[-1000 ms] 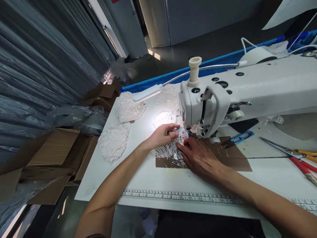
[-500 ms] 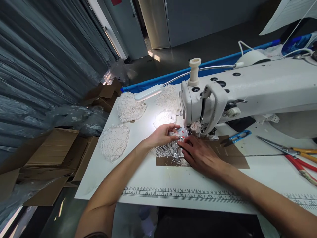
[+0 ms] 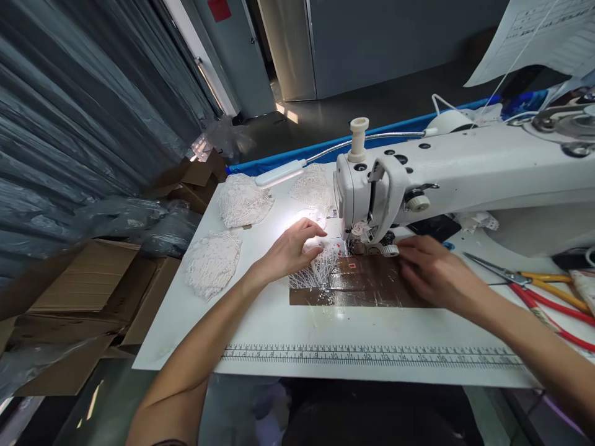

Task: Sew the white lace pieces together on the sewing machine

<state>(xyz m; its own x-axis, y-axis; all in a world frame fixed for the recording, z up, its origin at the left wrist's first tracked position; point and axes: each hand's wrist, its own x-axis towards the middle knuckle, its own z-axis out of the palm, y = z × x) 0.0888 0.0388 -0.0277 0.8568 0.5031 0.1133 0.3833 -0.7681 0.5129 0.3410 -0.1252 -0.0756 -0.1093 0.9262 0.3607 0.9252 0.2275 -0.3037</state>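
My left hand (image 3: 295, 248) hovers at or just over a piece of white lace (image 3: 320, 266), thumb and forefinger apart. I cannot tell whether it touches the lace, which lies beside the needle area of the white sewing machine (image 3: 357, 192). A small red-marked patch (image 3: 338, 246) shows by the presser foot. To the right of the needle, my right hand (image 3: 430, 269) reaches over the blue thread snips (image 3: 449, 246), its thumb and forefinger apart. Most of the snips is hidden under that hand. Its fingertips are close to a white ridged knob (image 3: 389, 250) low on the machine.
Several lace pieces (image 3: 214, 263) lie on the left of the white table (image 3: 260, 322). Brown sheeting (image 3: 372, 282) covers the work spot, above a printed ruler strip (image 3: 334, 356). Red-and-yellow-handled scissors (image 3: 525, 279) lie at right. A lamp (image 3: 281, 173) overhangs; cardboard boxes (image 3: 88, 272) stand left.
My right hand has left the lace and moved right, over the thread snips. My left hand has drawn slightly back with fingers spread wider. The view has shifted a little to the right.
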